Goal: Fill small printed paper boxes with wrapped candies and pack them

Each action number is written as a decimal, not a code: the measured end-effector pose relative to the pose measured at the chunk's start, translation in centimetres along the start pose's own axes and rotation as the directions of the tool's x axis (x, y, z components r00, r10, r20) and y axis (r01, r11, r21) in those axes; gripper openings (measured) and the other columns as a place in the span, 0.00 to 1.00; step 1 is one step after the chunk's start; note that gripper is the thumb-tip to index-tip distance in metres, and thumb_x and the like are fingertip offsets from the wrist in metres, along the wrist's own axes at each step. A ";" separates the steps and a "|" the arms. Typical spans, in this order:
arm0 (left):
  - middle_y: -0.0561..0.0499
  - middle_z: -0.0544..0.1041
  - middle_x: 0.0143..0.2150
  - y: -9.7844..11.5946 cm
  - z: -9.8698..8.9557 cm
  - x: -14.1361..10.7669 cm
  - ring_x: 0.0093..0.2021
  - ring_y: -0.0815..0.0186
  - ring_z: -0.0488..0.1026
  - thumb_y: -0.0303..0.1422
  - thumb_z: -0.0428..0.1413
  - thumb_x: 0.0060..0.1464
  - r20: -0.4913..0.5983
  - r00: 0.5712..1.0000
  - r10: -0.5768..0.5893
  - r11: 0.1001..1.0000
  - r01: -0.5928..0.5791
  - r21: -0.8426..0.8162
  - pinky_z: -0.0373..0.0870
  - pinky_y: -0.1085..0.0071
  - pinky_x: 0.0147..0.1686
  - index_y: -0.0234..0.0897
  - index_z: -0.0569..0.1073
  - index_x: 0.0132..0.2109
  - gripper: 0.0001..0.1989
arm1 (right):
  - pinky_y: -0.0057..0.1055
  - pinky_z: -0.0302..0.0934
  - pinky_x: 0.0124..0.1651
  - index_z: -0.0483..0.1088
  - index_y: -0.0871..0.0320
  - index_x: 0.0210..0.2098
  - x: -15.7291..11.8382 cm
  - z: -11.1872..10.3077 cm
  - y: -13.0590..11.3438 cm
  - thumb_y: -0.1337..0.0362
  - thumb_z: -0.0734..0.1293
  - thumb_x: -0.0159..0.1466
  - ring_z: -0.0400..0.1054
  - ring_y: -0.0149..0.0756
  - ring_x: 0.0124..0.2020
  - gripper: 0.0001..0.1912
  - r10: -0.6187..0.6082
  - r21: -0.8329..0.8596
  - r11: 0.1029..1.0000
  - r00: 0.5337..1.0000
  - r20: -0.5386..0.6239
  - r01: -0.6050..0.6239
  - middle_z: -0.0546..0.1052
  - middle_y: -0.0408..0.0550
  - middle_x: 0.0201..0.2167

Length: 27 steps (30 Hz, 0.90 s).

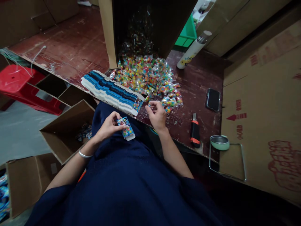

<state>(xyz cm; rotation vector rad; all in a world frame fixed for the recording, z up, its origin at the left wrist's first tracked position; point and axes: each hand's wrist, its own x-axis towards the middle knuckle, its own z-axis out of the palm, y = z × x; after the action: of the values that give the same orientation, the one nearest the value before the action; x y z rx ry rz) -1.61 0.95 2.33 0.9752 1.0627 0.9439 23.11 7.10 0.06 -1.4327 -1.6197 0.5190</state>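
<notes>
A small printed card (127, 128) is held in the left hand (108, 125), its fingers closed around it just below the bench (202, 84) edge at the centre of the frame, while the right hand (156, 113) is curled at the near fringe of a heap of small clear candy packets (148, 77), its fingertips pinched on what appears to be one packet, though that cannot be told for certain. A fanned stack of blue cards (110, 91) is laid along the bench edge, just left of the heap. The step in hand is judged to be pairing a packet with the card; a clean pinch of a single packet is called for next. To the right of the frame, a utility knife (195, 131), a phone (213, 99) and a bottle (193, 50) are kept well apart from the hands. An open carton (68, 125) is seen at the lower left, and open bench is left right of the heap.
</notes>
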 end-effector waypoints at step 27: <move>0.47 0.83 0.41 -0.5 0.0 0.5 0.39 0.61 0.79 0.39 0.65 0.53 0.115 0.993 0.028 0.945 -0.064 0.320 0.76 0.65 0.43 0.34 0.76 0.46 0.17 | 0.33 0.66 0.38 0.77 0.53 0.40 0.3 -3.7 -4.1 0.60 0.69 0.69 0.71 0.35 0.33 0.05 -0.114 0.191 0.981 0.859 0.499 0.020 0.78 0.44 0.34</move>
<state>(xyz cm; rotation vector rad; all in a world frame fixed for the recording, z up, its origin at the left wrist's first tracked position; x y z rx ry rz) -1.45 1.32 1.67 1.3124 1.1271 0.7570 23.83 5.49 5.31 -1.1524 -1.9648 1.0447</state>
